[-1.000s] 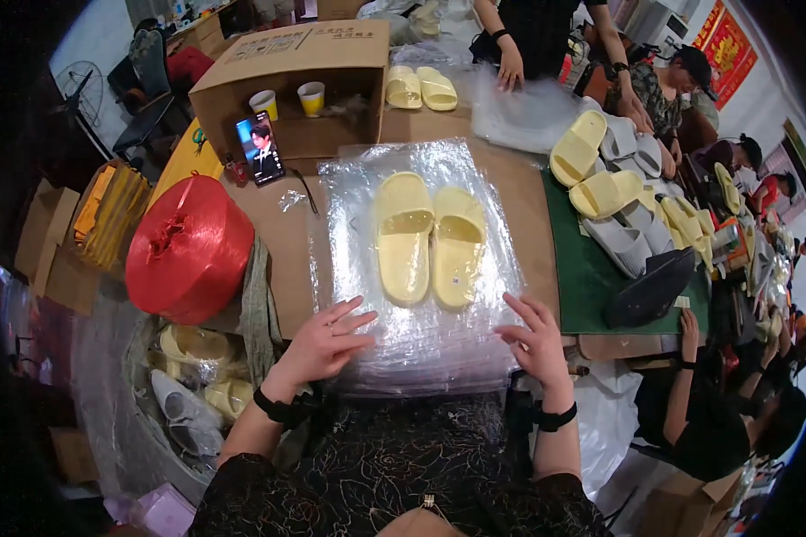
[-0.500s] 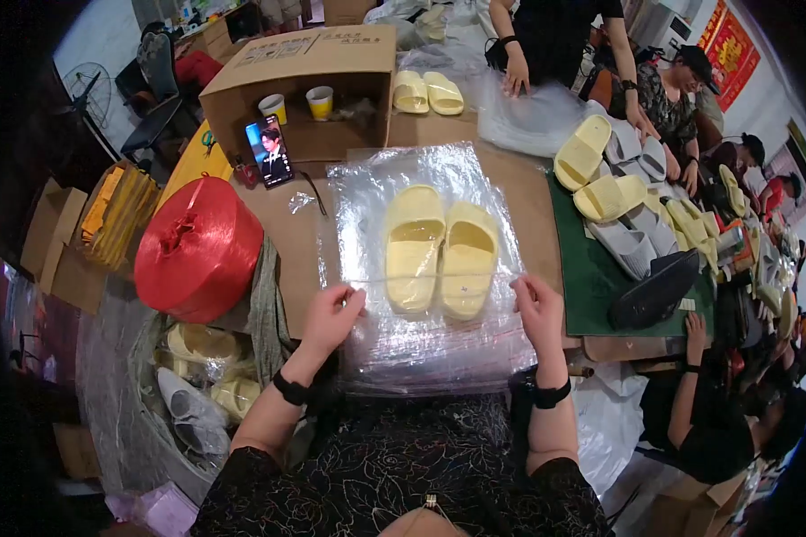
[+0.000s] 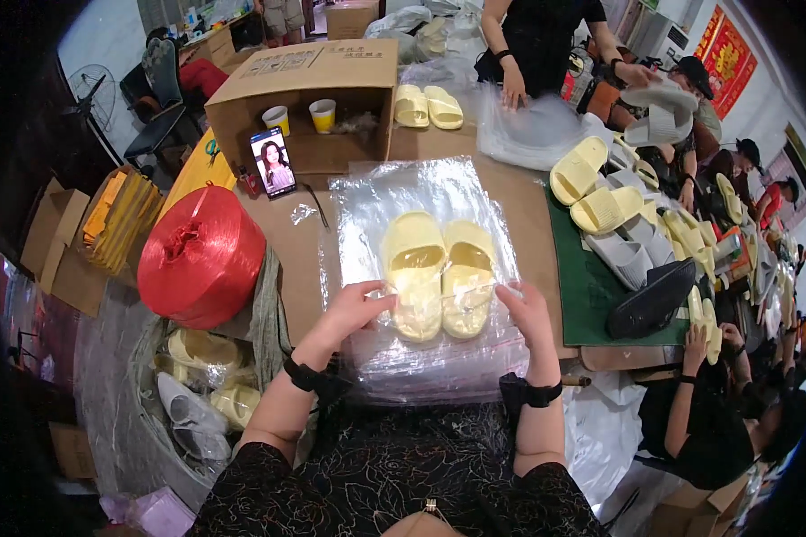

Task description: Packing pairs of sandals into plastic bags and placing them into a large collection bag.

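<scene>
1. Head view shows one brown tabletop (image 3: 287,242) running away from the person, with a dark green mat (image 3: 591,286) on its right part.
2. One open cardboard box (image 3: 313,76) lies on its side at the far end; two paper cups (image 3: 297,116), yellow and white, stand in its mouth, and one phone (image 3: 271,163) with a lit screen leans against its front.
3. One big red spool of twine (image 3: 201,255) sits at the tabletop's left edge.
4. One stack of clear plastic bags (image 3: 421,268) lies in the middle of the tabletop, straight ahead of the person.
5. One pair of pale yellow slippers (image 3: 439,268), two side by side, lies on that stack, toes pointing away.
6. A second pair of yellow slippers (image 3: 427,106) lies beside the box, and a third, loose pair (image 3: 591,183) on the mat.
7. Red wall sign (image 3: 724,55), one, hangs at the far right.
8. Left hand (image 3: 349,309) has fingers pressed together, pinching the plastic film at the heel of the left slipper.
9. Right hand (image 3: 527,313) pinches the same film beside the right slipper's heel.
</scene>
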The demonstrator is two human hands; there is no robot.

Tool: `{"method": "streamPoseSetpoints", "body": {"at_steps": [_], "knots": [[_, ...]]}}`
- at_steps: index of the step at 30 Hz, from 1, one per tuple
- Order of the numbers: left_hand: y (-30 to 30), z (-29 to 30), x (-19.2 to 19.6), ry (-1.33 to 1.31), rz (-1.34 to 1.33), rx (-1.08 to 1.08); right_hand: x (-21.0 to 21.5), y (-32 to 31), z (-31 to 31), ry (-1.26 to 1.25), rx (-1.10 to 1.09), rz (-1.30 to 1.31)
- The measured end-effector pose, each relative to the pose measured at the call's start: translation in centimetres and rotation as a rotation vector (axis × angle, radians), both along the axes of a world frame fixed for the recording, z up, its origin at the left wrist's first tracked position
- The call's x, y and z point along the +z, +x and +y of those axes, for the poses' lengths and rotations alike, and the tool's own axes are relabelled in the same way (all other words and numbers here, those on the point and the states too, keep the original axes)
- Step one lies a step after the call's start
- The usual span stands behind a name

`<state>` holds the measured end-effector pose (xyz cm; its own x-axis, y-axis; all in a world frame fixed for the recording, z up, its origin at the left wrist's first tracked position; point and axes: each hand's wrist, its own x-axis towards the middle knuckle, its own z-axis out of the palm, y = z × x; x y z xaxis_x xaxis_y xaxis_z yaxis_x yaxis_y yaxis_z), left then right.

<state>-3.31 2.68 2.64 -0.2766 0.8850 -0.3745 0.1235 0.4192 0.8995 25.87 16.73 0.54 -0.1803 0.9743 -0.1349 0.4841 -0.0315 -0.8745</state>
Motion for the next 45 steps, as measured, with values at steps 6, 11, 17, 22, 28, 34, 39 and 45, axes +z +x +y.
{"method": "streamPoseSetpoints", "body": {"at_steps": [6, 11, 17, 22, 28, 34, 39, 45], "knots": [[-0.9, -0.4, -1.7, 0.047, -0.374, -0.021, -1.7, 1.7, 0.6, -0.231, 0.023, 0.32], [0.2, -0.3, -3.3, 0.205, -0.613, 0.112, -1.9, 1.2, -0.1, -0.229, 0.033, 0.605], [3.7, 0.3, -2.4, 0.466, -0.689, 0.321, -0.8, -2.1, -2.9, -0.125, -0.091, 0.906], [4.5, -1.1, 0.3, 0.616, -0.773, 0.247, -0.9, -4.3, -4.0, 0.041, -0.008, 0.844], [3.3, -1.4, -0.2, 0.409, -0.858, -0.109, 1.4, -5.3, -5.6, 0.287, 0.062, 0.768], [5.9, -3.9, 0.0, 0.54, -0.702, 0.064, -0.9, -7.1, -6.3, 0.697, -0.035, 0.504], [5.2, -6.8, -1.4, 0.535, -0.796, 0.028, -0.4, -8.2, -7.7, 0.623, 0.09, 0.58], [-1.5, -17.5, -0.9, 0.369, -0.742, 0.256, 0.5, -8.1, -9.8, 0.353, 0.76, 0.671]]}}
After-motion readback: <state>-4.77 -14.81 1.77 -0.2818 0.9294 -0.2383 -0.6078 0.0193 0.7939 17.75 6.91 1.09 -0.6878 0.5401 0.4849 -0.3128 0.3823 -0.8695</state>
